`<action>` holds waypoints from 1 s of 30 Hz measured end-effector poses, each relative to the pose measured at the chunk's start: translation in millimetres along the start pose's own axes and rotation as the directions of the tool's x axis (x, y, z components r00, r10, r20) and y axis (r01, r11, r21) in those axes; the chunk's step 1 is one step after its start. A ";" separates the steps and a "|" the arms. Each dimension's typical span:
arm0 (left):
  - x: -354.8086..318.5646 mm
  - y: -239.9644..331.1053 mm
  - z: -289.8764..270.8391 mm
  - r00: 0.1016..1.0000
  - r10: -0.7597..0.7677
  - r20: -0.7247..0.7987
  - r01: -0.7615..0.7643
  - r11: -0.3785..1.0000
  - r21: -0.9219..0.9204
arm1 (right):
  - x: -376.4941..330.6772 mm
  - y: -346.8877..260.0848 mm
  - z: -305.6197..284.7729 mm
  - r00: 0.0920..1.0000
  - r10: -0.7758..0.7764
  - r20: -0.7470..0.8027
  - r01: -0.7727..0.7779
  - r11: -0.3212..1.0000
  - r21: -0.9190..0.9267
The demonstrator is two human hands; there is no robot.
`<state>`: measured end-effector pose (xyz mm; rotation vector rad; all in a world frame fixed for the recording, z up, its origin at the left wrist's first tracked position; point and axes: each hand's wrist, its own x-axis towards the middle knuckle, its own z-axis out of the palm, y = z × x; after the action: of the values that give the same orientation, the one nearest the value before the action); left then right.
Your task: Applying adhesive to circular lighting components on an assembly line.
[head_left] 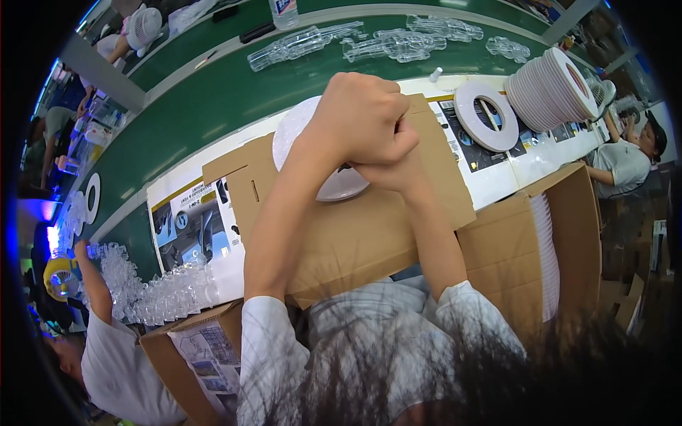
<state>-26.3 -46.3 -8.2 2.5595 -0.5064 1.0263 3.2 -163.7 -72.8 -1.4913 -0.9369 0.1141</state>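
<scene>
My left hand (366, 117) is closed, its fingers curled, and it lies across my right hand (392, 175). Whatever the left fingers grip is hidden. Most of the right hand, fingers included, is covered by the left one. Beneath both hands a white round disc (342, 187) rests on a brown cardboard sheet (341, 245); its middle is largely blocked from sight. A small dark spot shows beside the right hand, too little to name.
Right of the cardboard lie a flat white ring (465, 113) and a stack of white rings (543, 92). Clear plastic parts (394, 46) line the green table (213, 106); more pile up at left (167, 295). An open carton (504, 263) stands right. Co-workers sit on both sides.
</scene>
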 end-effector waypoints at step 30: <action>7.6 8.9 10.8 0.988 0.077 -0.134 -0.077 0.997 0.003 | -3.7 4.1 -12.7 0.997 -0.072 -0.030 0.068 0.991 -0.114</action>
<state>-18.6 -60.3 -8.7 2.4647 -0.5735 1.2145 10.1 -175.4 -75.7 -1.5582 -0.9801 -0.0158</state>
